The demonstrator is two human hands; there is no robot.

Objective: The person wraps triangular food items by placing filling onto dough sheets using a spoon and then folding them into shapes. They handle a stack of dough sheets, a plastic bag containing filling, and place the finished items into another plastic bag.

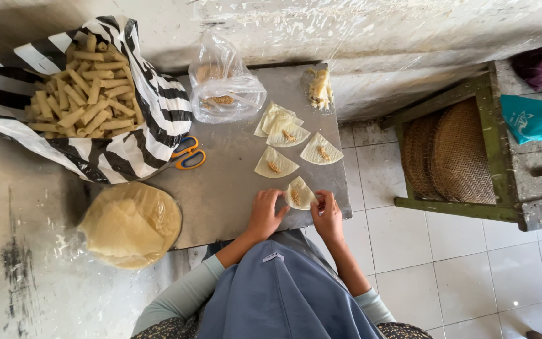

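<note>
On the grey metal tabletop (233, 188) lies a quarter-round pastry wrapper (298, 193) with a line of brown filling on it. My left hand (265, 213) pinches its left edge and my right hand (327, 213) holds its right edge, folding it. Beyond it lie more wrappers with filling: one (275, 164) to the left, one (321, 150) to the right, and a small pile (281, 125) further back.
A striped bag (139, 125) holds several rolled pastry sticks (79, 88). Orange-and-blue scissors (188, 152), a clear bag of filling (224, 85), a bagged stack of round wrappers (130, 224) and a lump of paste (318, 85) share the table. A green wooden stool (453, 157) stands to the right on the tiled floor.
</note>
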